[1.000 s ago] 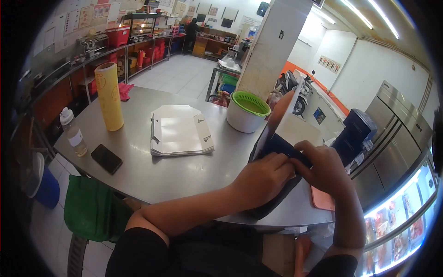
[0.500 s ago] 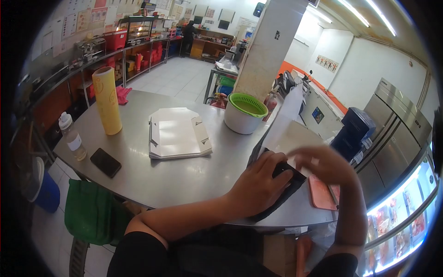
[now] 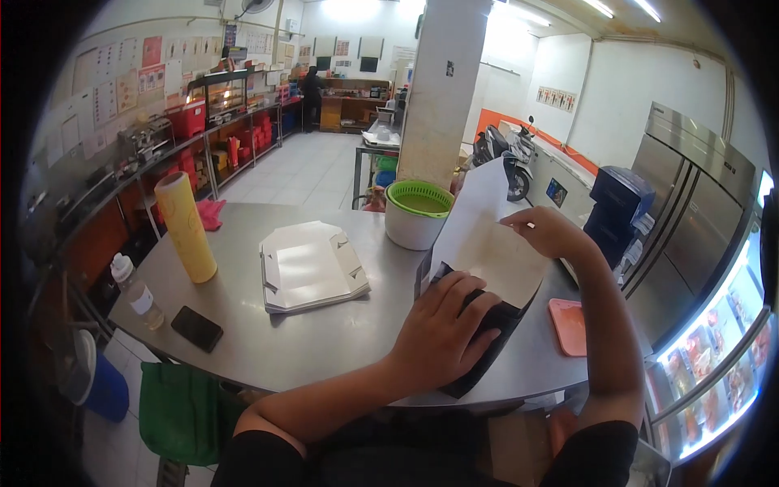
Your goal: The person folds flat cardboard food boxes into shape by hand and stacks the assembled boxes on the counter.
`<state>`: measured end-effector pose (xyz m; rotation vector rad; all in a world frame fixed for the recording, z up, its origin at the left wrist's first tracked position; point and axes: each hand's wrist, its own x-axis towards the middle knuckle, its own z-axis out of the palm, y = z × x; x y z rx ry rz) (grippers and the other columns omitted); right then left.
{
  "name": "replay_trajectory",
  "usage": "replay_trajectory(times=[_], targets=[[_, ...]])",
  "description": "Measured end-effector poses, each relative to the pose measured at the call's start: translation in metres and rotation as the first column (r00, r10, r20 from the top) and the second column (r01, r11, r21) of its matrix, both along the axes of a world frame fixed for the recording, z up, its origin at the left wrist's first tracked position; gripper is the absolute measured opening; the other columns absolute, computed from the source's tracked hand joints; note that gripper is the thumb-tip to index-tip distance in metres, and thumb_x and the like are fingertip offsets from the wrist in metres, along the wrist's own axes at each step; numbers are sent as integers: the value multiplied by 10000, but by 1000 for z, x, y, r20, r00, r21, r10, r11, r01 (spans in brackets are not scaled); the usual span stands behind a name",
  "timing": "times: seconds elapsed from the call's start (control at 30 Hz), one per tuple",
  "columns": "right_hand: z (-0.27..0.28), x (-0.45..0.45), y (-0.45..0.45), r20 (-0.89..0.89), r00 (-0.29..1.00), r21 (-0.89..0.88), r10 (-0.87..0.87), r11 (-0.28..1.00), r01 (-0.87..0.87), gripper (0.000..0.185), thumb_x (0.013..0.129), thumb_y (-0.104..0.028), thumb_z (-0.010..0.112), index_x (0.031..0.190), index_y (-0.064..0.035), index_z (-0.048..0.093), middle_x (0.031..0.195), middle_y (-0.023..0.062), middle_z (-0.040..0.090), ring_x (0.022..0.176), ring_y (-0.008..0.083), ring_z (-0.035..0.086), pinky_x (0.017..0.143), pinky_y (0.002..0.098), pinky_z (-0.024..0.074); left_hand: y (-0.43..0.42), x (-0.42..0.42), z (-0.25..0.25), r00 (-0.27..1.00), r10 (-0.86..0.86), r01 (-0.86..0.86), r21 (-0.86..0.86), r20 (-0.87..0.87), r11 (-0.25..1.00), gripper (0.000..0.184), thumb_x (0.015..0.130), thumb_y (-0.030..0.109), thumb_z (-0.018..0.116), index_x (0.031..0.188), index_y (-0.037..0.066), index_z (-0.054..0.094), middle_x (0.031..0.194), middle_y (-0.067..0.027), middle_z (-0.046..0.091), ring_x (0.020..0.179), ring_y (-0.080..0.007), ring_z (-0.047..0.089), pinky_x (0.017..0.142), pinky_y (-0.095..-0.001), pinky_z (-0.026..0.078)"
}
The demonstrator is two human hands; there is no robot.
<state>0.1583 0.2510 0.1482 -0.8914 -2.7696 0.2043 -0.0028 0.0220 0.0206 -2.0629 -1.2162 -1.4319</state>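
Observation:
A part-folded cardboard box [image 3: 505, 264], dark outside and pale inside, stands tilted over the near right part of the table. My left hand [image 3: 442, 337] is closed around its near dark edge, thumb on one side and fingers over the other. At the upper right, the fingertips of my right hand [image 3: 556, 235] pinch the rim of a pale panel. One white flap rises high on the far side. To the left lies a stack of flat cardboard box blanks [image 3: 315, 266], white side up.
On the steel table [image 3: 243, 345] are a yellow roll [image 3: 187, 231], a squeeze bottle [image 3: 138, 294], a phone [image 3: 197, 328], a white bucket with green basket [image 3: 416, 215] and an orange tray [image 3: 568, 327]. A pillar [image 3: 442, 97] stands behind; a lit display case [image 3: 714, 357] is at right.
My right hand, blurred close to the left hand before, has moved up and now pinches a panel's rim. The box has opened wider, showing more of its inside. The view has shifted upward.

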Motion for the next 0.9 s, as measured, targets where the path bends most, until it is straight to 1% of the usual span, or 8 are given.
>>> replay_trajectory(times=[0.07, 0.17, 0.37, 0.47, 0.57, 0.67, 0.77, 0.9], targets=[[-5, 6, 18, -21, 998, -27, 63, 998, -64, 348, 1006, -125, 569, 1315, -80, 721, 1124, 176, 775, 985, 229, 713, 903, 351, 534, 0, 1, 6, 1000, -13, 13, -12, -2, 1000, 457, 909, 282, 782, 1287, 99, 603, 1310, -177, 528, 1281, -403, 503, 1081, -534, 427], [-7, 8, 22, 25, 1000, -95, 16, 995, -14, 344, 1012, -176, 586, 1311, -76, 724, 1149, 163, 774, 990, 225, 712, 919, 343, 536, 3, 0, 8, 996, 46, -48, -27, -71, 998, 506, 916, 339, 775, 1331, 104, 608, 1309, -175, 529, 1255, -400, 515, 1070, -531, 424], [5, 19, 9, 23, 984, -331, -175, 928, 173, 389, 1010, -328, 633, 1277, -66, 742, 1097, 146, 777, 944, 217, 706, 891, 352, 538, 7, 0, 12, 991, 110, -113, -41, -78, 993, 496, 907, 380, 780, 1280, 91, 626, 1270, -184, 549, 1228, -398, 531, 1055, -520, 432], [-3, 32, 24, 27, 993, -211, -111, 971, 114, 418, 999, -375, 660, 1238, -45, 753, 1047, 145, 773, 894, 196, 694, 828, 341, 543, 12, -6, 13, 999, 43, -45, -103, -15, 994, 467, 920, 389, 768, 1233, 75, 621, 1259, -195, 556, 1221, -417, 538, 1053, -511, 437], [5, 44, -2, 49, 975, -149, -217, 964, 222, 420, 998, -379, 668, 1153, 1, 759, 951, 146, 763, 886, 194, 694, 816, 335, 538, 18, -20, 15, 996, -56, 67, -175, 69, 982, 452, 946, 404, 744, 1211, 66, 604, 1286, -210, 554, 1253, -431, 537, 1068, -488, 438], [-11, 61, -14, -106, 967, -166, -233, 963, 214, 368, 996, -348, 639, 1113, -28, 777, 984, 154, 757, 900, 239, 708, 858, 370, 537, 33, -36, 10, 986, -144, 154, -132, 78, 979, 430, 966, 394, 719, 1197, 56, 589, 1293, -226, 554, 1239, -410, 552, 1031, -459, 469], [-45, 76, -10, -403, 907, -244, -119, 970, 18, 380, 1007, -361, 624, 1151, -34, 753, 1114, 130, 734, 1016, 232, 666, 916, 368, 519, 40, -41, 10, 973, -210, 223, -164, 93, 961, 381, 987, 367, 698, 1161, 52, 574, 1320, -226, 547, 1295, -421, 522, 1073, -466, 435], [-49, 85, -31, -410, 894, -302, -179, 952, 52, 420, 1022, -410, 598, 1149, -38, 746, 1281, 149, 654, 1136, 250, 613, 998, 347, 480, 50, -40, 0, 951, -290, 303, -124, 108, 945, 216, 1041, 259, 612, 1075, 57, 547, 1358, -229, 530, 1377, -445, 451, 1139, -513, 349]])
